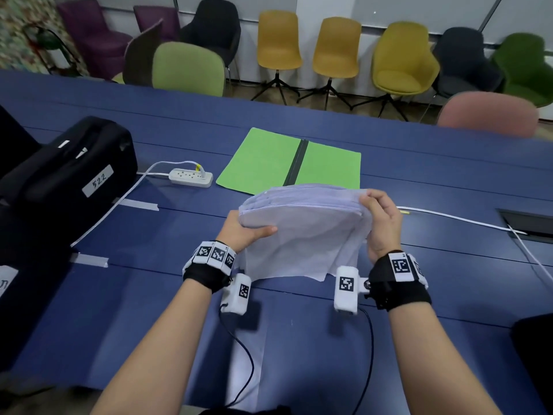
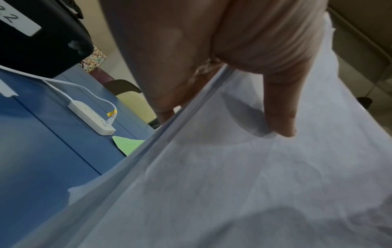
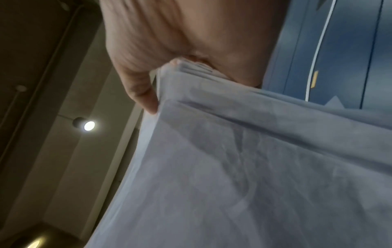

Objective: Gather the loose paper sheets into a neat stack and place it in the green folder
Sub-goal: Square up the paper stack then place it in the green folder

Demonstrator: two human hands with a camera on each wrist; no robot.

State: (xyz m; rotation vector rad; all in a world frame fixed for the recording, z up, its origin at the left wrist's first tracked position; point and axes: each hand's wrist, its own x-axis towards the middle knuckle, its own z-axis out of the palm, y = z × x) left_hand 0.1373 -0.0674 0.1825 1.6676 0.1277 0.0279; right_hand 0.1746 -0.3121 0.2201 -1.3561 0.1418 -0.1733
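Observation:
A stack of white paper sheets (image 1: 305, 229) stands on its lower edge on the blue table, its top bowing away from me. My left hand (image 1: 245, 232) grips its left edge, thumb on the near face; my right hand (image 1: 383, 223) grips its right edge. In the left wrist view the thumb presses the paper stack (image 2: 244, 176) while the fingers lie behind it. In the right wrist view the sheets (image 3: 244, 159) fan slightly at the pinched corner. The green folder (image 1: 269, 160) lies open and flat just beyond the stack, and a corner of the green folder (image 2: 127, 144) shows.
A black case (image 1: 68, 172) labelled 522 sits at the left, a white power strip (image 1: 191, 176) with its cable beside the folder. A white cable (image 1: 463, 220) runs to a table hatch (image 1: 529, 223) at right. Chairs line the far side.

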